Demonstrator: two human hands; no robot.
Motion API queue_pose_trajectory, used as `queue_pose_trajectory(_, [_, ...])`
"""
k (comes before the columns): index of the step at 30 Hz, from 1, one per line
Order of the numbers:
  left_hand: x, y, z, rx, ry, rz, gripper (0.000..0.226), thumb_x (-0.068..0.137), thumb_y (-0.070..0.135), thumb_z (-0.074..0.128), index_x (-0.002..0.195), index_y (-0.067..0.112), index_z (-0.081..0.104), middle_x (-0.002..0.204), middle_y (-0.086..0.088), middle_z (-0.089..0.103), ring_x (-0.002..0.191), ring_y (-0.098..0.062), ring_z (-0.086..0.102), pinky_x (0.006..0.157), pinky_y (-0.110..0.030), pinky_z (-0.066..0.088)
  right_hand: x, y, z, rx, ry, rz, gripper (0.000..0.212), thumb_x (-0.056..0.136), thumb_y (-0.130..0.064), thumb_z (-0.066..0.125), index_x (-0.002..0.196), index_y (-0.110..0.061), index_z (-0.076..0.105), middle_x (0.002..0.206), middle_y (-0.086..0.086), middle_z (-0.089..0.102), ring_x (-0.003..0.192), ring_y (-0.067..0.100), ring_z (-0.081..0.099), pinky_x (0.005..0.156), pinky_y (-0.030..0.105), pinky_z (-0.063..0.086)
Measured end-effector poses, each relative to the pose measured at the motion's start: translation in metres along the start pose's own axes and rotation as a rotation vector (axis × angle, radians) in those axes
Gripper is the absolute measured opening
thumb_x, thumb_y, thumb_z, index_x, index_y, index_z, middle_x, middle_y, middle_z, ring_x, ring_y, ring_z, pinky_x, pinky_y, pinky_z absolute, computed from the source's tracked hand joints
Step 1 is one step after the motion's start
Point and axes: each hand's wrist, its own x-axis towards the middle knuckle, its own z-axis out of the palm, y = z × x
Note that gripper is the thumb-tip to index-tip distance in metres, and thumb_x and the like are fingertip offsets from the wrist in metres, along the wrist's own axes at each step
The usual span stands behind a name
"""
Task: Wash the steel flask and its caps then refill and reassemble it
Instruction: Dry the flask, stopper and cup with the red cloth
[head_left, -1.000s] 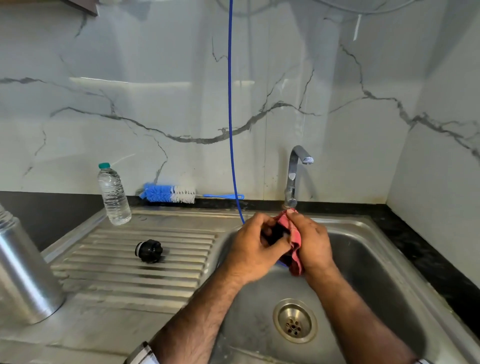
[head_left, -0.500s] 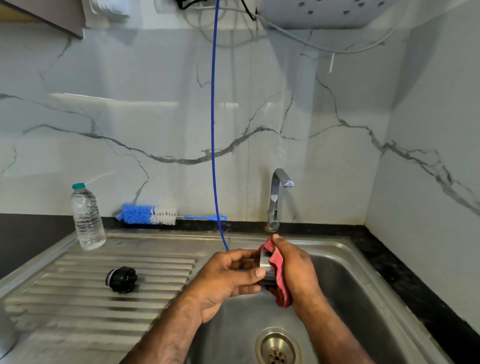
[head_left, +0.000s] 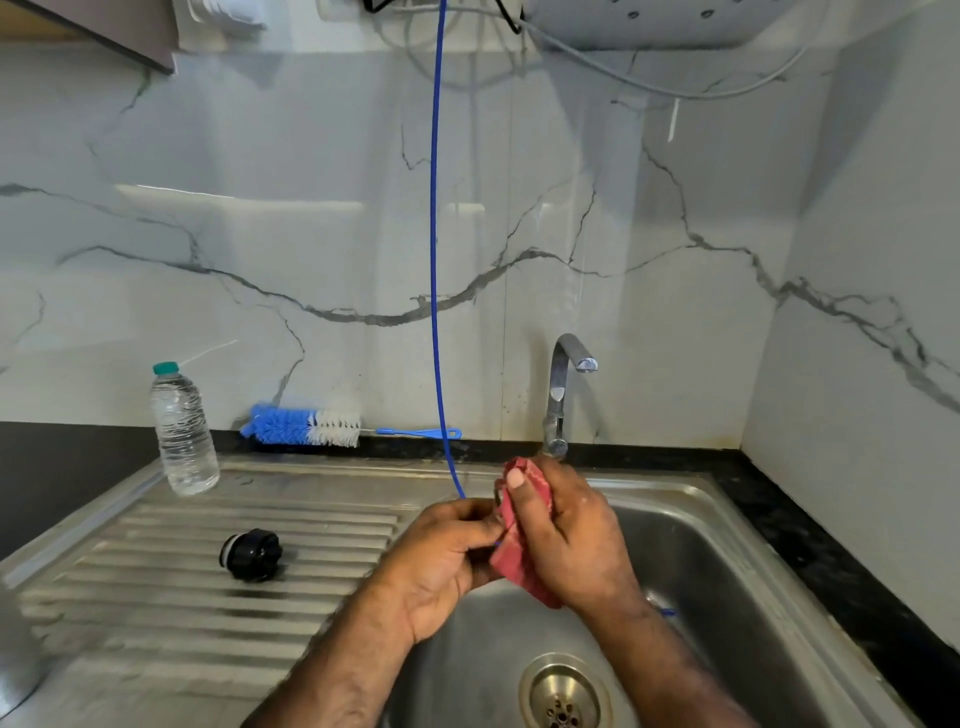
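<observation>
Roughly, left to right:
Flask body: only a sliver of steel flask (head_left: 15, 670) shows at the lower left edge, standing on the drainboard, open or capped I cannot tell.
Water bottle: a small clear plastic bottle (head_left: 183, 431) with a green lid stands upright at the back of the drainboard (head_left: 156, 597), presumably the refill water.
Black cap: the black cap (head_left: 253, 554) lies on its side on the ribs, well apart from both hands; washed or not cannot be told.
Bottle brush: a blue and white brush (head_left: 304, 427) lies along the wall behind the sink.
Left hand: the left hand (head_left: 441, 566) has its fingers curled in, pinching something small against the cloth; the thing itself is hidden, likely the second cap.
Blue tube: a thin blue tube (head_left: 435, 260) hangs from above and ends behind the hands.
Right hand: the right hand (head_left: 566, 535) is wrapped round a red cloth (head_left: 519, 561), thumb pressed on top, over the basin.
Tap: the tap (head_left: 563, 389) shows no running water.
Progress: early to middle, by my reckoning; a cap is being scrubbed, while rinsing, the flask body, refilling and reassembly seem left.
Surface: a stainless sink (head_left: 753, 597) with its drain at the bottom, set in a dark counter.
Room: white marble-look wall with grey veins, cables overhead.
</observation>
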Motion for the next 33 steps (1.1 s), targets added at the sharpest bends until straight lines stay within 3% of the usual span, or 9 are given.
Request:
queue_pose_trajectory(5, [0.003, -0.010, 0.001, 0.537, -0.010, 0.296, 0.033, 0.082, 0.014, 0.089, 0.113, 0.018, 0.077, 0.107, -0.008, 0.078, 0.097, -0.036, 0.077, 0.090, -0.044, 0.064, 0.004, 0.007, -0.005, 0.263, -0.101, 0.523, 0.050, 0.102, -0.065, 0.049, 0.088, -0.026, 0.077, 0.079, -0.002, 0.079, 0.078, 0.017, 0.077, 0.082, 0.043, 0.062])
queue_pose_trajectory(10, [-0.003, -0.007, 0.012, 0.417, 0.001, 0.282, 0.026, 0.092, 0.010, 0.079, 0.117, 0.009, 0.072, 0.102, -0.004, 0.079, 0.095, -0.029, 0.080, 0.081, -0.039, 0.067, 0.005, 0.008, -0.012, 0.660, 0.004, 0.925, 0.052, 0.093, -0.069, 0.063, 0.105, -0.021, 0.077, 0.092, 0.008, 0.082, 0.088, 0.029, 0.080, 0.088, 0.053, 0.064])
queue_pose_trajectory(14, [-0.007, -0.001, 0.023, 0.133, 0.093, 0.121, 0.014, 0.100, 0.011, 0.068, 0.093, 0.002, 0.076, 0.086, -0.018, 0.076, 0.075, -0.023, 0.077, 0.075, -0.037, 0.068, -0.005, -0.005, 0.002, 0.428, 0.071, 0.587, 0.058, 0.101, -0.076, 0.037, 0.108, -0.031, 0.074, 0.097, -0.002, 0.079, 0.095, 0.016, 0.076, 0.092, 0.048, 0.061])
queue_pose_trajectory(19, [-0.005, 0.002, 0.014, 0.070, 0.057, 0.029, 0.023, 0.101, 0.013, 0.066, 0.102, -0.007, 0.078, 0.097, -0.028, 0.075, 0.085, -0.027, 0.074, 0.085, -0.045, 0.065, -0.001, -0.003, 0.002, 0.156, 0.000, -0.119, 0.034, 0.108, -0.047, 0.047, 0.111, -0.024, 0.072, 0.105, -0.010, 0.066, 0.100, 0.012, 0.067, 0.085, 0.036, 0.056])
queue_pose_trajectory(22, [0.000, -0.006, 0.007, 0.494, 0.093, 0.335, 0.024, 0.086, 0.012, 0.076, 0.110, 0.006, 0.077, 0.103, -0.020, 0.078, 0.092, -0.022, 0.073, 0.088, -0.041, 0.063, 0.005, 0.000, -0.005, 0.071, -0.048, 0.015, 0.039, 0.107, -0.054, 0.046, 0.100, -0.028, 0.074, 0.094, -0.010, 0.069, 0.089, 0.007, 0.068, 0.079, 0.032, 0.055])
queue_pose_trajectory(24, [0.002, -0.010, 0.001, 1.026, 0.031, 0.585, 0.045, 0.081, 0.029, 0.080, 0.125, 0.023, 0.069, 0.111, 0.002, 0.075, 0.100, -0.015, 0.072, 0.093, -0.041, 0.061, 0.007, 0.001, -0.010, 0.061, -0.153, 0.299, 0.046, 0.106, -0.059, 0.047, 0.090, -0.026, 0.074, 0.084, -0.001, 0.075, 0.081, 0.014, 0.071, 0.079, 0.039, 0.057])
queue_pose_trajectory(26, [0.001, -0.012, 0.001, 1.393, -0.082, 0.710, 0.065, 0.086, 0.044, 0.077, 0.143, 0.027, 0.053, 0.130, 0.010, 0.062, 0.117, -0.015, 0.064, 0.103, -0.039, 0.054, 0.007, 0.000, -0.022, 0.302, -0.282, 0.639, 0.045, 0.107, -0.050, 0.050, 0.098, -0.017, 0.079, 0.097, 0.015, 0.079, 0.088, 0.025, 0.074, 0.089, 0.044, 0.058])
queue_pose_trajectory(29, [-0.005, -0.006, 0.011, 1.502, -0.176, 0.796, 0.073, 0.094, 0.047, 0.072, 0.157, 0.026, 0.040, 0.147, 0.009, 0.052, 0.133, -0.012, 0.051, 0.116, -0.037, 0.044, 0.006, -0.010, -0.047, 0.787, -0.462, 0.949, 0.038, 0.102, -0.033, 0.056, 0.114, -0.001, 0.073, 0.108, 0.032, 0.069, 0.093, 0.036, 0.068, 0.084, 0.043, 0.058])
queue_pose_trajectory(33, [-0.010, -0.001, 0.017, 1.705, 0.004, 0.917, 0.071, 0.092, 0.069, 0.057, 0.150, 0.028, 0.047, 0.139, 0.013, 0.057, 0.131, -0.012, 0.047, 0.111, -0.043, 0.036, 0.005, -0.009, -0.047, 0.878, -0.492, 0.970, 0.034, 0.099, -0.036, 0.059, 0.105, -0.007, 0.075, 0.103, 0.023, 0.070, 0.090, 0.036, 0.070, 0.087, 0.046, 0.060])
